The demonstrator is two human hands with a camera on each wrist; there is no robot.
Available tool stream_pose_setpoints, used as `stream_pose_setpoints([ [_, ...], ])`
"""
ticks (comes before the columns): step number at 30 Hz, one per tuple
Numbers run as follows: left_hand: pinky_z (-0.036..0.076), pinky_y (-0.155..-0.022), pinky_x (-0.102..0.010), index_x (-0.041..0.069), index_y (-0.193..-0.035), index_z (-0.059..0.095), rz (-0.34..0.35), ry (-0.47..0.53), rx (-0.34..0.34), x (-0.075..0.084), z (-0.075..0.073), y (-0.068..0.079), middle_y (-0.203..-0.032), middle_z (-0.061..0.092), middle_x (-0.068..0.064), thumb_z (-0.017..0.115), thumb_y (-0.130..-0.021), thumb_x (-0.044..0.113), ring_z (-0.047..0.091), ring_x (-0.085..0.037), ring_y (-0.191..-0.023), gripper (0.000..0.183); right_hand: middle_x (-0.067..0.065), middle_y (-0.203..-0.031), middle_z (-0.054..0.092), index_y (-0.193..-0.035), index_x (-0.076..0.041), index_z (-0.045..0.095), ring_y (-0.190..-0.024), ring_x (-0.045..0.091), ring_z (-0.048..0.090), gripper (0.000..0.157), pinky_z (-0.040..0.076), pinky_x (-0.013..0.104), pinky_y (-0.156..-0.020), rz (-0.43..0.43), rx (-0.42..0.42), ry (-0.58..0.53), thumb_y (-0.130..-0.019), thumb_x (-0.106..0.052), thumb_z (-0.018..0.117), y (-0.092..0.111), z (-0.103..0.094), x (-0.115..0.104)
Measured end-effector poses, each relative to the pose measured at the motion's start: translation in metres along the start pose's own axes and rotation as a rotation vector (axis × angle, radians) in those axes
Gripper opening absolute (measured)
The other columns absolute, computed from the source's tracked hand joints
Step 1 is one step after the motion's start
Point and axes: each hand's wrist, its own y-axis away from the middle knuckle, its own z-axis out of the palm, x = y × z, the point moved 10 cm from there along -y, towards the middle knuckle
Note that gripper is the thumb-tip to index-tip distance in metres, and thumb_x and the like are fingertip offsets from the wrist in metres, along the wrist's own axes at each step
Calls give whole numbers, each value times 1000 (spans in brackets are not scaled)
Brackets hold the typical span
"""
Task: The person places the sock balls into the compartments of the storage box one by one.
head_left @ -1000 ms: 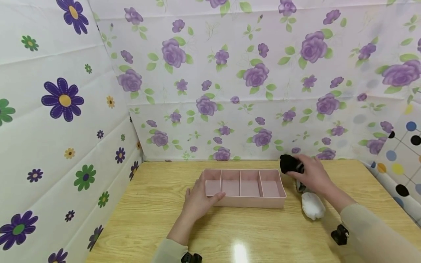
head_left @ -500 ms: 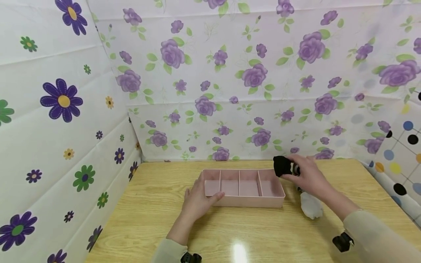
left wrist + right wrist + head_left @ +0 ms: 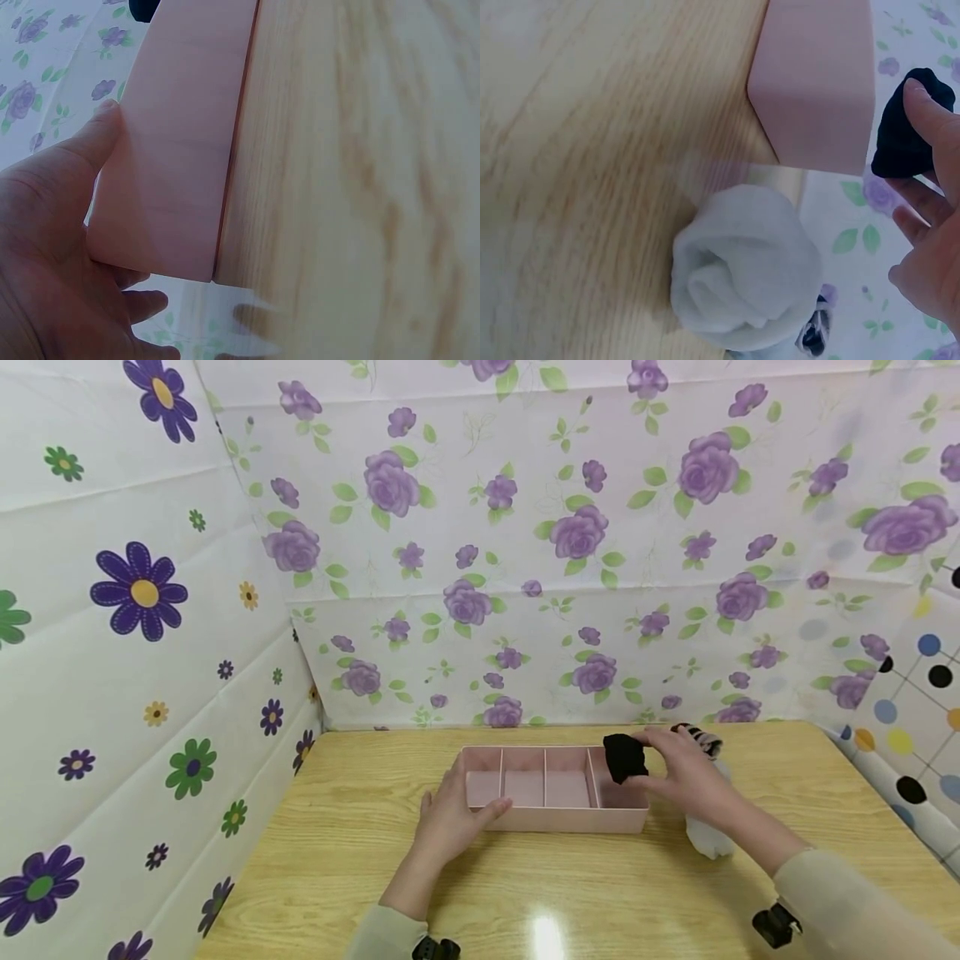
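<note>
A pink divided storage box lies lengthwise on the table. My left hand holds its left end, thumb on the front rim and fingers at the end wall; the left wrist view shows the thumb on the box edge. In my right hand a bundled black sock is pinched between thumb and fingers, over the box's rightmost compartment. The right wrist view has this black sock beyond the box's end. Right of the box lie a rolled white sock, partly behind my right hand, and a striped sock.
The wooden table carries the box and socks. Thin dividers split the box into compartments. A flowered cloth hangs behind the table's back edge, with another patterned cloth at the left.
My right hand has carried the black sock leftward from beside the box and lower, over the rightmost compartment. The striped sock has come into view behind it. My left hand stays put.
</note>
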Motion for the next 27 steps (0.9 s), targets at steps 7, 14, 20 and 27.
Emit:
stream_pose_setpoints([
  [7,12,-125,-81,8,-178,14,-2,-1,-3,0,0,0,-177,34,-18,75,-96,72,37,-41,-160,120,20,-149,64,-149,-2,62,-142,51,51,68,18,75,-127,31,-70,-23,-95,-30,91,2,16,3],
  [14,12,-125,-81,8,-178,13,-9,-7,-5,0,1,0,-177,34,-17,75,-97,70,34,-41,-162,119,25,-152,62,-149,0,62,-145,52,51,69,16,76,-127,19,-99,-9,-95,-33,90,1,22,1],
  [20,12,-124,-82,9,-178,13,-5,-2,-7,-1,2,0,-176,35,-18,73,-96,74,33,-41,-162,121,26,-150,64,-149,2,63,-148,54,47,70,18,76,-126,20,-102,7,-95,-33,90,1,23,0],
  [27,13,-125,-81,8,-178,14,-9,-3,-6,0,0,1,-176,35,-19,74,-96,73,34,-41,-162,120,23,-149,65,-149,-1,64,-151,54,43,69,18,76,-126,25,-111,12,-95,-37,90,1,23,-1],
])
